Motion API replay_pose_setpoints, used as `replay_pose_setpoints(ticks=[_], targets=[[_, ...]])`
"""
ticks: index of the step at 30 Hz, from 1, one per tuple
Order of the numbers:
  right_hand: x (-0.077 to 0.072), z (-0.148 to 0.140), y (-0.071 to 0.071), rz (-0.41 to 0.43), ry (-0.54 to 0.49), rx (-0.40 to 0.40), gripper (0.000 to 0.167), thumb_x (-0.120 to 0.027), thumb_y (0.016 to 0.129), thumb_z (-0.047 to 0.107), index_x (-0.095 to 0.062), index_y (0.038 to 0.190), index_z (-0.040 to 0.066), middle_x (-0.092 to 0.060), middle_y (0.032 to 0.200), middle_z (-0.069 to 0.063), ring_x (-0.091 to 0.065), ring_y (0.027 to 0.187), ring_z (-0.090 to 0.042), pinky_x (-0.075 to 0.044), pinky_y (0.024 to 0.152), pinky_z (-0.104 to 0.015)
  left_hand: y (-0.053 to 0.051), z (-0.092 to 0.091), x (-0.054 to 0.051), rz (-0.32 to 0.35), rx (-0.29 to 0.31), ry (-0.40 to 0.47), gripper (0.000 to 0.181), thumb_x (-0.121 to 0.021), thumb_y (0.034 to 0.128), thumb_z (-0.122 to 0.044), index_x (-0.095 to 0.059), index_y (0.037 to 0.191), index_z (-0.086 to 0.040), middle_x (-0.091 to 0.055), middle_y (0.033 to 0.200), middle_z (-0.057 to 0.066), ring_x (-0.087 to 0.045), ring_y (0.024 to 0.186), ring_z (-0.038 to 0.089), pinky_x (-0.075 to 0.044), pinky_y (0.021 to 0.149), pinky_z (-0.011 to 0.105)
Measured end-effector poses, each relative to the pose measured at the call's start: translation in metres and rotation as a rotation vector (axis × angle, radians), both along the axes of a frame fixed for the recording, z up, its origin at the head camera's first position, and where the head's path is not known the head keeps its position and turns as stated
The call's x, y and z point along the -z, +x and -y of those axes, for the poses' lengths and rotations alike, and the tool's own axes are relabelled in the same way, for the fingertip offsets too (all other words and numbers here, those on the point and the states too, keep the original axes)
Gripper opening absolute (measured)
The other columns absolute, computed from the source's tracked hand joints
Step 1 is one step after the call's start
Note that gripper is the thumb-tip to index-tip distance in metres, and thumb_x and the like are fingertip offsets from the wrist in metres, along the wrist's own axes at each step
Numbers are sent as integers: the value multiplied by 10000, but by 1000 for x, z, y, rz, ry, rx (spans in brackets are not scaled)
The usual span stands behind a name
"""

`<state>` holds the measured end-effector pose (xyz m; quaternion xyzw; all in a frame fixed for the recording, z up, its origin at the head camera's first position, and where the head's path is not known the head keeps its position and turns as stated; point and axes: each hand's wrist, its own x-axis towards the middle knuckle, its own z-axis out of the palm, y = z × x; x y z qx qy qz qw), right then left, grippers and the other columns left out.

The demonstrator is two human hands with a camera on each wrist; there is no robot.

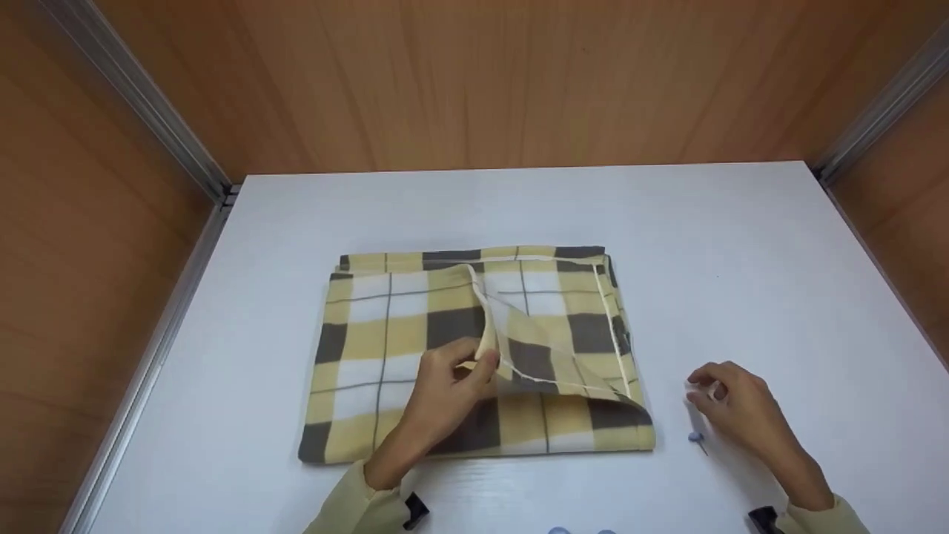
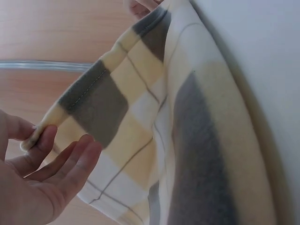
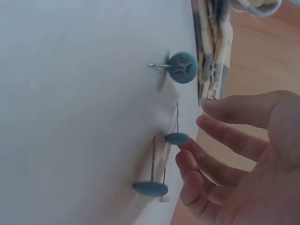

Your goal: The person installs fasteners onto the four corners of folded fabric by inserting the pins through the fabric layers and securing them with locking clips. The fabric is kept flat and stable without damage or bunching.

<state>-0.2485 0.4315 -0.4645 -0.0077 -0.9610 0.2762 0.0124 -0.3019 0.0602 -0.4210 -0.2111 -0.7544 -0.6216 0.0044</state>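
Clearly, the sharp bits deserve the caution. A checked cloth (image 1: 534, 356) lies folded at the middle of the table (image 1: 519, 208), and the left hand (image 1: 441, 393) pinches a lifted edge of its top layer; should that pinch slacken, the edge may flop back and the folds slide out of line. Off the cloth at about 4 o'clock sits a blue pin (image 1: 695, 437), just beside the right hand (image 1: 730, 404) at its 7 o'clock. That hand's fingers are loosely bent, thumb and forefinger tips slightly apart, nothing visible between them. Because the pin's thin shaft is bare, a careless grab could prick a fingertip. More pin heads (image 1: 559, 530) show toward 5 o'clock, easily knocked unseen.
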Motion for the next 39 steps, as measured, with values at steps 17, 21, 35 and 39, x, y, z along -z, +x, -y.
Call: replay_pose_setpoints(ticks=[17,21,35,39], targets=[[-2,4,-4,36,-42,12,173,-742,734,-39,-671,891,-24,-639,810,-65,-600,719,-190,-489,574,-212,5,12,3,118,-100,177,111,-644,868,19,-539,879,53,-651,818,186,-673,700,323,-569,615,440],[-15,20,-14,-127,-78,-25,217,-773,705,-51,-654,882,-8,-647,774,-41,-599,665,-123,-489,566,-184,0,9,7,97,-148,146,138,-689,855,-48,-608,940,24,-669,861,125,-680,759,237,-577,634,353],[-47,107,-59,-311,-362,-318,182,-785,721,-49,-671,818,55,-654,777,39,-637,659,-120,-516,597,-173,-13,-12,5,-40,-142,110,202,-635,895,-60,-665,1083,5,-660,965,107,-665,863,192,-574,646,297],[-53,127,-64,-310,-411,-373,172,-769,716,-90,-667,818,3,-662,779,-52,-647,658,-186,-539,596,-214,-16,-15,5,-54,-136,84,218,-634,906,-108,-666,1099,-12,-665,1015,96,-662,874,202,-570,702,309]])
